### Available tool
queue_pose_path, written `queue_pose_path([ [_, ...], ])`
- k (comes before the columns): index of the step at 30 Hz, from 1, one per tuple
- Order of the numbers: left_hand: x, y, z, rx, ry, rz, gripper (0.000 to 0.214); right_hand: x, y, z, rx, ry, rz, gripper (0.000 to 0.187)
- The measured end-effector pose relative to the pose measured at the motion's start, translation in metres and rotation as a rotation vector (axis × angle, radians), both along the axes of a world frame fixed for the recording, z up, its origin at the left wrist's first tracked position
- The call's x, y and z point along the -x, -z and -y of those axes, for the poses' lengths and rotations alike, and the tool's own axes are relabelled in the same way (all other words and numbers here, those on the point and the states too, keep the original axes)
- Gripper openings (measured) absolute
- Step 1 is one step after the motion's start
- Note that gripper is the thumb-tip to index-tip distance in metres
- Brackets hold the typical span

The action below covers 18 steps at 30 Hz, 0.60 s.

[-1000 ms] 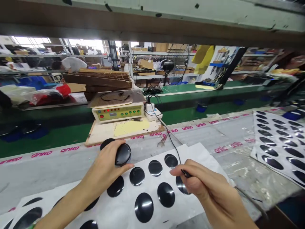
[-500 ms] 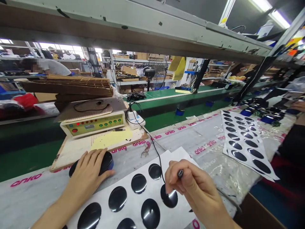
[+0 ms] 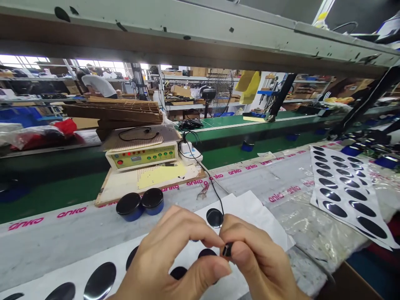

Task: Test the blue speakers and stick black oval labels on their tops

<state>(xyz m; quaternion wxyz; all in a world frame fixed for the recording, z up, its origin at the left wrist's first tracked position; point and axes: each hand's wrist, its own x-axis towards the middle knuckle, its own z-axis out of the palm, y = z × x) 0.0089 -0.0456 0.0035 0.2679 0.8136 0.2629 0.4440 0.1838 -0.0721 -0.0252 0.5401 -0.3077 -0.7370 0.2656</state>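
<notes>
Your tabletop runs across the whole view, covered in grey film with pink lettered tape along its far edge. Beyond it lies a green conveyor belt, and past that are shelves where another person bends over their work.

On the tabletop right under your hands lies a white sheet carrying glossy black discs in rows. A second sheet of discs lies well apart, on your right. At the far edge, left of centre, a cream tester box with red and green lights sits on a board with a yellow paper in front of it. Just in front of that board, two round blue pots with black lids stand upright, touching each other, with neither hand on them.

Your left hand and right hand meet in front of you, above the white sheet. Between them is a small black plug at the end of a thin black cable that runs up and away towards the tester box. Your right fingers are clamped on the plug, thumb against forefinger. Your left fingers are drawn together, their tips touching the plug or just beside it; you cannot tell whether they truly grip it.
</notes>
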Motion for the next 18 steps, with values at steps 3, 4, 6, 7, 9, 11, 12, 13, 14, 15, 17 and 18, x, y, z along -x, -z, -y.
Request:
queue_pose_path([
  [3,0.000,0.001,0.002,0.039,0.015,0.030,0.006,-0.001,0.002,-0.002,-0.061,-0.001,0.019,0.027],
  [4,-0.001,0.001,0.003,0.050,0.011,0.032,0.007,-0.001,0.003,-0.002,-0.064,0.007,0.022,0.027],
  [6,-0.002,-0.001,0.003,0.073,-0.005,0.019,0.008,0.000,0.005,0.000,-0.050,0.024,0.031,0.026],
  [7,-0.003,-0.002,0.003,0.086,-0.012,-0.003,0.008,0.002,0.006,0.002,-0.036,0.026,0.039,0.026],
  [9,-0.002,-0.003,0.000,0.113,-0.022,-0.069,0.004,0.003,0.005,0.006,0.020,0.022,0.063,0.027],
  [11,0.002,0.003,-0.006,0.121,-0.041,-0.148,0.006,-0.001,0.002,0.003,0.121,0.053,0.068,0.033],
  [12,0.006,0.008,-0.011,0.103,-0.063,-0.193,0.013,-0.007,-0.001,-0.004,0.192,0.126,0.039,0.037],
  [13,0.012,0.017,-0.018,0.055,-0.099,-0.243,0.019,-0.018,-0.005,-0.015,0.261,0.232,-0.006,0.042],
  [14,0.020,0.027,-0.026,-0.018,-0.154,-0.303,0.025,-0.033,-0.010,-0.032,0.328,0.371,-0.070,0.046],
  [15,0.028,0.040,-0.036,-0.114,-0.224,-0.373,0.030,-0.053,-0.017,-0.051,0.370,0.522,-0.136,0.049],
  [17,0.047,0.068,-0.059,-0.351,-0.387,-0.511,0.036,-0.102,-0.032,-0.096,0.393,0.727,-0.182,0.047],
  [18,0.056,0.083,-0.071,-0.454,-0.463,-0.560,0.039,-0.129,-0.038,-0.118,0.421,0.819,-0.184,0.040],
])
